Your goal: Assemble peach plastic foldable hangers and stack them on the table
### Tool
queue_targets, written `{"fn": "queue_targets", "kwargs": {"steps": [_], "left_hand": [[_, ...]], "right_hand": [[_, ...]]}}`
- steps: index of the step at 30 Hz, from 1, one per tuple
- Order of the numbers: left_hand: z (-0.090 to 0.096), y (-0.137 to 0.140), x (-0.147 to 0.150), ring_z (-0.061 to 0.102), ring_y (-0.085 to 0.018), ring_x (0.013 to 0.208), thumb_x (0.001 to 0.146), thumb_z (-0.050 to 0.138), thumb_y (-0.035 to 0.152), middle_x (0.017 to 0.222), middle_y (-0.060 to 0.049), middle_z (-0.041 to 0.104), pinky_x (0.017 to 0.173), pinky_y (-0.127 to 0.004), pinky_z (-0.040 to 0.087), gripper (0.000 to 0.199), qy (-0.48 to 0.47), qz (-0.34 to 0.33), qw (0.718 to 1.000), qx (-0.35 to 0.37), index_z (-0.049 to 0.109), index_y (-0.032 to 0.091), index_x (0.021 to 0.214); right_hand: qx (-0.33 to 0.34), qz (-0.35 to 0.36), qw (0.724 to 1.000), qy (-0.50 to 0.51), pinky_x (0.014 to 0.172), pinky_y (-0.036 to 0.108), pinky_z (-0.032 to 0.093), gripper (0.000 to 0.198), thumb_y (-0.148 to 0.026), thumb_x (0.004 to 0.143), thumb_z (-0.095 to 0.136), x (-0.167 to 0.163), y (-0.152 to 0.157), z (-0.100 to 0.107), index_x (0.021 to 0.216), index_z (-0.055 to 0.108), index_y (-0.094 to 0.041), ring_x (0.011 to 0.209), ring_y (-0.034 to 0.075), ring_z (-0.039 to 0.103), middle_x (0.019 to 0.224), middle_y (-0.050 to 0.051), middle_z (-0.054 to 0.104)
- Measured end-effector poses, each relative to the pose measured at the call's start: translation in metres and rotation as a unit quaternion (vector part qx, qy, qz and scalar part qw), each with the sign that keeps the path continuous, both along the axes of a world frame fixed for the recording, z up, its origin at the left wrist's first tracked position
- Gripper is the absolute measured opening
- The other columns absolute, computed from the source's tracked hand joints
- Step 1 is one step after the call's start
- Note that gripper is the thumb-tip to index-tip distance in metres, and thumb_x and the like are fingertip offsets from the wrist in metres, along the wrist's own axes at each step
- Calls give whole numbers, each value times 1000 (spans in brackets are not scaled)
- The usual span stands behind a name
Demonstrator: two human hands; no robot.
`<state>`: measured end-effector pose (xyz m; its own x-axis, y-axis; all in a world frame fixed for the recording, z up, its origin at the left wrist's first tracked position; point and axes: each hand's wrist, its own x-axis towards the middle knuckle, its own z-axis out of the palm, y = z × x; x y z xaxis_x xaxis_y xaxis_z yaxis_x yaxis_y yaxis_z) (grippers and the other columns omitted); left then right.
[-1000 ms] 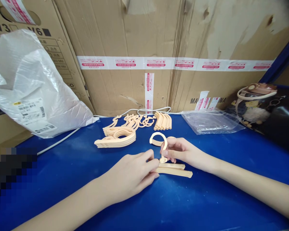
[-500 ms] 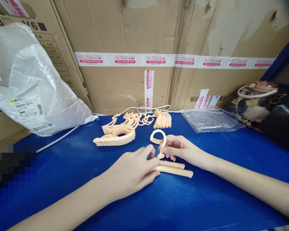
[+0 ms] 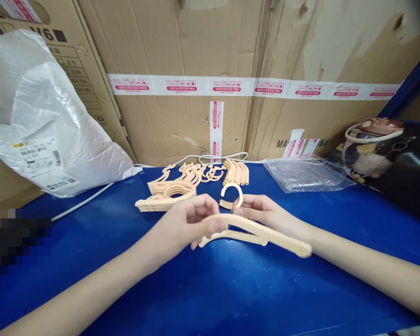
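Observation:
Raised off the table, a cream plastic hanger arm [image 3: 266, 229] is pinched at its upper end between the thumb and fingers of my left hand [image 3: 196, 221]. My right hand [image 3: 257, 207] grips a cream hanger hook [image 3: 233, 188] by its stem, with the curl standing upward. Below and behind the raised piece, a second hanger arm [image 3: 240, 236] lies on the blue table [image 3: 252, 294]. Another cream piece [image 3: 226, 204] shows beside the hook, partly covered by my right hand. Whether hook and raised arm touch is hard to tell.
Stacked hanger parts [image 3: 166, 200] lie left of centre, with loose hooks [image 3: 196, 173] and curved arms [image 3: 236, 172] behind. A clear plastic bag [image 3: 308, 175], a white parcel bag [image 3: 56, 116] and a dark bag [image 3: 406, 172] surround them. Cardboard [image 3: 182, 121] walls the back.
My left hand has lifted one hanger arm from the table and tilted it, its far end swinging right. The hook in my right hand has turned slightly and stays near the same place.

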<state>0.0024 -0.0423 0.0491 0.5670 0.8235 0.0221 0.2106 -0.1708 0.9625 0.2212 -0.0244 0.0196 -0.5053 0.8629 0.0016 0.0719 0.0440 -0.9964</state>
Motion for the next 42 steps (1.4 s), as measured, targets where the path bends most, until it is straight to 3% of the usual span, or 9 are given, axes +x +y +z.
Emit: {"fn": "queue_targets", "kwargs": {"steps": [7, 12, 15, 17, 19, 22, 25, 30, 42], "left_hand": [[4, 6, -8, 40, -6, 53, 80, 66, 44, 64, 4, 45, 45, -15, 36, 28, -134, 33, 984, -112, 56, 17, 77], [1, 6, -5, 44, -8, 55, 87, 53, 51, 68, 2, 48, 49, -19, 41, 36, -55, 72, 993, -73, 54, 17, 74], [-2, 3, 0, 37, -7, 45, 91, 40, 54, 60, 5, 43, 41, -18, 36, 41, 4, 33, 998, -50, 45, 19, 71], [-4, -1, 1, 34, -8, 41, 95, 29, 55, 57, 6, 39, 37, -18, 31, 43, 54, 9, 998, -5, 40, 20, 72], [-6, -7, 2, 38, -10, 43, 98, 24, 49, 56, 6, 40, 40, -20, 28, 40, 161, 11, 980, 119, 40, 21, 73], [-7, -13, 2, 47, -13, 47, 99, 25, 38, 56, 4, 47, 44, -23, 23, 33, 330, 27, 877, 349, 42, 21, 77], [-10, -14, 1, 53, -14, 48, 99, 26, 33, 58, 3, 54, 45, -24, 23, 27, 389, 4, 812, 436, 41, 21, 81], [-20, -8, -2, 52, -16, 46, 96, 27, 29, 56, 4, 54, 43, -26, 22, 22, 389, -16, 811, 437, 39, 21, 80], [-24, -2, -3, 49, -15, 52, 92, 29, 25, 62, 2, 54, 48, -26, 27, 18, 356, 8, 815, 457, 41, 20, 79]], "right_hand": [[2, -5, 1000, -7, 51, 22, 38, 26, -42, 80, 66, 1, 0, -3, 80, 59, -16, 52, 7, 44, 66, -3, 53], [-1, -8, 1000, -13, 52, 22, 38, 29, -44, 79, 66, 0, -1, 0, 78, 59, -16, 53, 7, 45, 69, -2, 54], [0, -11, 1000, -13, 51, 22, 38, 29, -44, 79, 66, -1, -2, 2, 78, 59, -16, 54, 7, 44, 68, -2, 53], [4, -14, 1000, -18, 52, 22, 38, 27, -41, 79, 66, -1, -3, 3, 79, 60, -15, 54, 7, 43, 67, -3, 52], [4, -16, 1000, -25, 52, 22, 39, 25, -39, 79, 66, -1, -3, 3, 79, 60, -15, 54, 7, 43, 67, -3, 52], [0, -10, 1000, -29, 52, 21, 40, 23, -38, 80, 65, 0, -2, 2, 80, 61, -15, 55, 8, 46, 66, -3, 53], [-4, -4, 1000, -10, 51, 21, 41, 22, -36, 80, 66, 0, -1, 0, 85, 58, -16, 55, 8, 49, 68, -3, 56], [-9, -24, 999, 29, 48, 20, 41, 44, -27, 76, 69, -1, -1, -2, 112, 45, -21, 57, 9, 53, 80, -1, 64], [-67, -55, 992, 93, 53, 18, 45, 61, -26, 77, 74, 6, 4, -2, 129, 43, -24, 62, 8, 53, 83, -1, 62]]}}
